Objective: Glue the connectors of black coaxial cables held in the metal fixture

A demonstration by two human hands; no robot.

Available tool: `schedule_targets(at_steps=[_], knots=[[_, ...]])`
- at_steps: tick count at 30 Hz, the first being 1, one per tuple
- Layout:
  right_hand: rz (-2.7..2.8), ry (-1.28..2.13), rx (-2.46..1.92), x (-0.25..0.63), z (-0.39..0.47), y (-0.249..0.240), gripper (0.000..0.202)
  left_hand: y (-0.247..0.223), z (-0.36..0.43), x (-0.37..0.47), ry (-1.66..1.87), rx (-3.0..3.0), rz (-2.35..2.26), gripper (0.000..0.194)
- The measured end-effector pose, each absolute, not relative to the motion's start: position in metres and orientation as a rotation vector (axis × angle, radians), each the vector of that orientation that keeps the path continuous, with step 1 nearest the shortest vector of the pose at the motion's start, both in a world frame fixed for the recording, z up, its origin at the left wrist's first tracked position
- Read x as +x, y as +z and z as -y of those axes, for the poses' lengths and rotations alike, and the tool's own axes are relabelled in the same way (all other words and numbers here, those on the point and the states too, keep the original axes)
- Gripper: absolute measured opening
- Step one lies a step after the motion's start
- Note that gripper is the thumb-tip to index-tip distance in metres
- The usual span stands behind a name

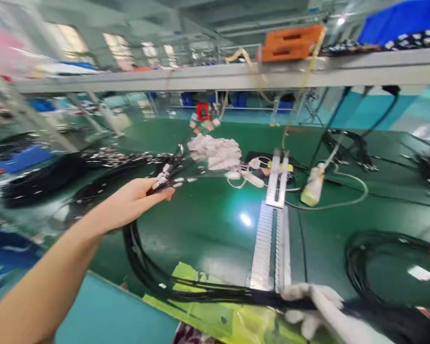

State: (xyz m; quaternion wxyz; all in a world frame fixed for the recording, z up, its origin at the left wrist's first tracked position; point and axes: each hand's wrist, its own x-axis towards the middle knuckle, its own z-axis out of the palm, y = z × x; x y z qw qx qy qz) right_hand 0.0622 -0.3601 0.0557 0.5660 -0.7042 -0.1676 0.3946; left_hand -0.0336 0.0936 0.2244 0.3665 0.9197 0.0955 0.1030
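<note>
My bare left hand [145,198] is closed around the connector ends of a bundle of black cables [139,253], with silvery and white tips sticking out past the fingers. From there the bundle curves down and runs right along the front of the green table. My right hand [311,306], in a white glove, grips the same bundle at the lower right. Just beyond that hand lies a pale slotted metal fixture [272,229], pointing away from me. Under the cables are strips of yellow-green tape [232,317] at the table edge.
A crumpled pinkish-white cloth [217,152] lies mid-table. Right of it are a whitish bottle-like object [312,185] and white cords. Coiled black cables [358,267] sit at the right, and more cable bundles [50,177] at the left. An overhead shelf [208,79] carries orange bins [290,43].
</note>
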Motion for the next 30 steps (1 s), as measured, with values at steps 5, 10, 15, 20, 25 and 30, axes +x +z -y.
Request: schedule_targets(at_steps=[5,10,15,20,25,30], knots=[[-0.017,1.221,-1.101,0.017,0.28,0.037,0.1,0.188,-0.053,0.057,-0.427,2.574,0.223,0.036],[-0.073,1.67,-0.598,0.012,0.241,0.049,0.09,0.097,-0.036,0.118,-0.328,2.569,0.37,0.036],[0.539,1.057,-1.388,0.109,0.28,0.072,0.061,0.045,-0.029,0.132,-0.128,2.486,0.38,0.035],[0.574,-0.027,-2.073,0.215,0.281,0.033,0.045,0.027,-0.008,0.137,-0.03,2.396,0.408,0.021],[0.636,-0.106,-2.1,0.221,0.271,0.003,0.034,0.037,-0.003,0.106,0.093,2.371,0.446,0.018],[0.677,-0.13,-2.145,0.214,0.271,0.011,0.027,0.066,0.002,0.053,0.023,2.403,0.778,0.009]])
